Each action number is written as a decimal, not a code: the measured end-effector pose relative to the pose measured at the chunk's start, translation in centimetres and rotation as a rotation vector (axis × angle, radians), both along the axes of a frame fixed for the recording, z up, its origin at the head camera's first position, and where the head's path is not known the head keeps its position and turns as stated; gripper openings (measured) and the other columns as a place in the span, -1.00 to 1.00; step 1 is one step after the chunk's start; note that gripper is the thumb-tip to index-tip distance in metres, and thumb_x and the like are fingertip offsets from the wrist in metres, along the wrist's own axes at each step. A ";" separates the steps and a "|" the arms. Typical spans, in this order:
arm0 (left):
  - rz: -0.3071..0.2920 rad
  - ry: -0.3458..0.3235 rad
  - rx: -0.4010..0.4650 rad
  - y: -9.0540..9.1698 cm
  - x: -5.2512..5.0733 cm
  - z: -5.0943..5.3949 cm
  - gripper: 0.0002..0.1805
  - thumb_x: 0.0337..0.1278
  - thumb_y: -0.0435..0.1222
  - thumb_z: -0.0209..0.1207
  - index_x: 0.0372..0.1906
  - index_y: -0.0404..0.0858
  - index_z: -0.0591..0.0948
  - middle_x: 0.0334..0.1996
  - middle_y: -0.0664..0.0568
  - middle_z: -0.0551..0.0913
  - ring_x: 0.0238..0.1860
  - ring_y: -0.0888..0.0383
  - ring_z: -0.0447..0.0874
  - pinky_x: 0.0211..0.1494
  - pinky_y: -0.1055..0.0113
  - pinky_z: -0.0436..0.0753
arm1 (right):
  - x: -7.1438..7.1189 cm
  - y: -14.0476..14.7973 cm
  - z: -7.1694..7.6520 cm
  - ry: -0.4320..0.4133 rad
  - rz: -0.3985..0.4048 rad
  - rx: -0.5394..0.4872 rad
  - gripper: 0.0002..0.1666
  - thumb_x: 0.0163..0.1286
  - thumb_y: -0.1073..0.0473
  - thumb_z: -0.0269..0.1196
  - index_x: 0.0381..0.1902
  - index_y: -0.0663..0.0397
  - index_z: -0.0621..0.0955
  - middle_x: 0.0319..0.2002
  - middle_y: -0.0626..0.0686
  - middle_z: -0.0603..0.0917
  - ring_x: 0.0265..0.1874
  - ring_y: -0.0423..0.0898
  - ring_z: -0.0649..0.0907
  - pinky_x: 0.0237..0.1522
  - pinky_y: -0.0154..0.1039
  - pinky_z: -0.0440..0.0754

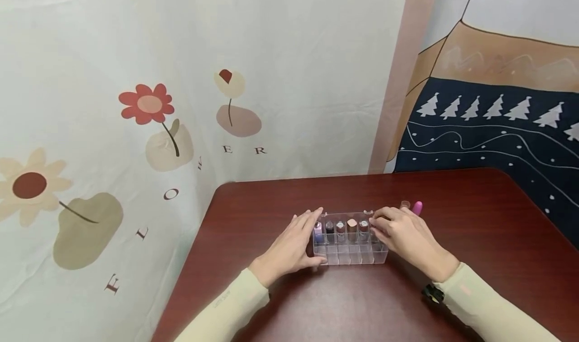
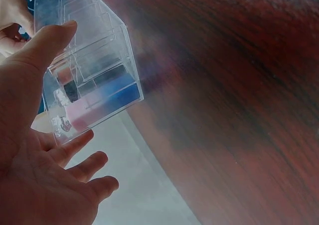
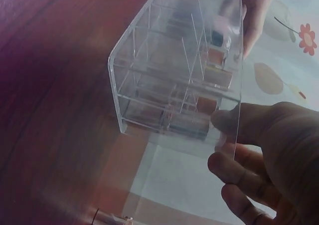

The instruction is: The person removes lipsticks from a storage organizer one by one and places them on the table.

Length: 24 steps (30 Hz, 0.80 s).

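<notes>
A clear plastic lipstick organizer (image 1: 350,256) with several compartments stands on the table. Its back row holds upright tubes: a pink-and-blue tube (image 2: 102,103) at the left end, then a dark tube (image 1: 329,227), a brown tube (image 1: 352,229) and others with shiny tops. My left hand (image 1: 294,244) holds the organizer's left end, thumb at the front and fingers at the back. At the back right corner, my right hand (image 1: 407,236) pinches the top of a lipstick (image 3: 189,127) that stands in the end compartment. The fingers partly hide that top.
Behind my right hand, a magenta tube (image 1: 417,208) and a small clear-topped item (image 1: 405,204) stand on the dark red wooden table (image 1: 271,196). A patterned cloth (image 1: 294,81) hangs along the table's back and left edges. A dark band (image 1: 432,294) sits at my right wrist.
</notes>
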<state>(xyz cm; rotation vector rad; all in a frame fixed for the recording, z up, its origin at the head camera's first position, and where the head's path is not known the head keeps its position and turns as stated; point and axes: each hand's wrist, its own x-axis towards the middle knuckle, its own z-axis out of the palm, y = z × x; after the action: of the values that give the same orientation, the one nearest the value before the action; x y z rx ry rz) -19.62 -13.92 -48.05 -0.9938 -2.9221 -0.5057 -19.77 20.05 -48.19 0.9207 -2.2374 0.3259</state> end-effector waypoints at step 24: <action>0.015 0.005 -0.002 0.1 0.2 -0.1 0.47 0.18 0.11 0.75 0.94 -0.20 0.04 0.81 -0.25 0.36 0.88 -0.23 0.28 0.90 -0.30 0.32 | 0.1 -0.5 0.1 -0.136 -0.076 -0.100 -0.62 0.08 0.30 0.82 -0.17 -0.04 0.91 -0.17 0.00 0.90 -0.38 -0.09 0.67 -0.38 -0.07 0.78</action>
<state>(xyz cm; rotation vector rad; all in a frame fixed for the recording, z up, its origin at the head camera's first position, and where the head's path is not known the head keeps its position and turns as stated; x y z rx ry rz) -19.45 -13.79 -48.17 -0.9709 -2.9240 -0.4995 -19.63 19.53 -48.10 0.7800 -2.3500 0.4738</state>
